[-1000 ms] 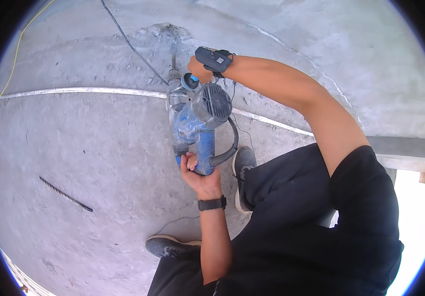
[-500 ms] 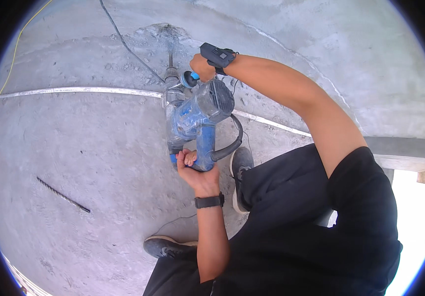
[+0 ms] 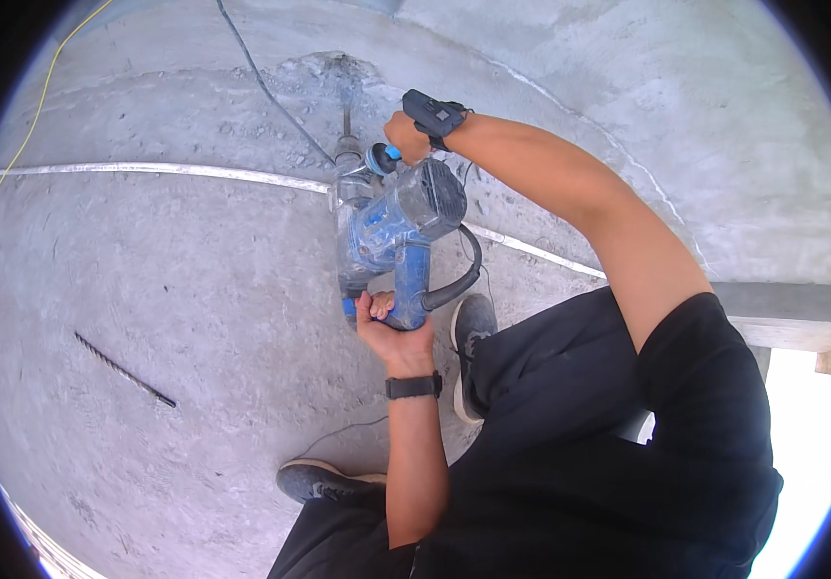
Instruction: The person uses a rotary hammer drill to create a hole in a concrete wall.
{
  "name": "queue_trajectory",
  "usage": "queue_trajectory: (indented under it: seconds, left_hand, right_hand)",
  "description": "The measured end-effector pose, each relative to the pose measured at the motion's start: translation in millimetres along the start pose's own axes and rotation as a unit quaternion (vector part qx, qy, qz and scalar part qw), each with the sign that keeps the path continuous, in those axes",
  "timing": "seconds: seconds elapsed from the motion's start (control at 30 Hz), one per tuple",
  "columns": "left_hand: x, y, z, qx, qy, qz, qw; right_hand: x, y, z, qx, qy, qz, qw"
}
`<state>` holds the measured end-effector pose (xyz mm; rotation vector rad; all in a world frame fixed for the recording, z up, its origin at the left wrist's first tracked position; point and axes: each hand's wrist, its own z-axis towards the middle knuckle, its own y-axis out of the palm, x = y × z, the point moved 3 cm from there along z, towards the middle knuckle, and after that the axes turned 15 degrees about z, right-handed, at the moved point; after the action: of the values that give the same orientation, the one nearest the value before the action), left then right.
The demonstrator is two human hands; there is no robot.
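A blue rotary hammer [image 3: 375,227], dusted grey, points away from me with its metal bit [image 3: 346,118] reaching a chipped patch of concrete [image 3: 343,69]. My left hand [image 3: 394,338], palm up, is wrapped round its rear handle, close to where the thick black power cord comes out. Farther forward, my right hand [image 3: 408,137] is closed on the side handle [image 3: 383,157], which has a bright blue part. The back of that hand faces me, so most of its fingers are hidden. The bit's tip blends into the dusty rubble.
A spiral drill bit [image 3: 126,371] lies on the concrete floor at left. A white pipe [image 3: 174,171] runs across behind the tool. A grey cable [image 3: 266,82] and a yellow cable [image 3: 47,82] trail at the back. My shoes [image 3: 473,352] stand close to the hammer.
The hammer and both hands sit slightly farther right in the picture, while the background has shifted a little too. Both grips are the same.
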<state>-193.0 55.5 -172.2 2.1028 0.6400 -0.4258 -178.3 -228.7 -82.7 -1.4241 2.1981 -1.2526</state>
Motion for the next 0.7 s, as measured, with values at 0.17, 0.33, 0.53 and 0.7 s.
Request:
queue_trajectory:
  seconds: [0.17, 0.33, 0.53, 0.7]
  left_hand:
    - [-0.5, -2.5, -0.2, 0.020, 0.026, 0.011, 0.999]
    - [-5.0, -0.7, 2.2, 0.018, 0.004, 0.024, 1.000]
    - [8.7, 0.7, 4.2, 0.002, 0.028, 0.021, 0.999]
    - [9.9, 6.4, -0.9, 0.007, 0.026, 0.004, 1.000]
  right_hand:
    - [1.9, 0.4, 3.0, -0.065, 0.047, 0.106, 0.991]
    - [4.0, 5.2, 8.1, 0.004, 0.010, 0.007, 1.000]
    - [0.4, 7.7, 6.8, 0.025, 0.003, 0.029, 0.999]
    - [-5.1, 5.9, 5.8, -0.009, -0.007, 0.028, 1.000]
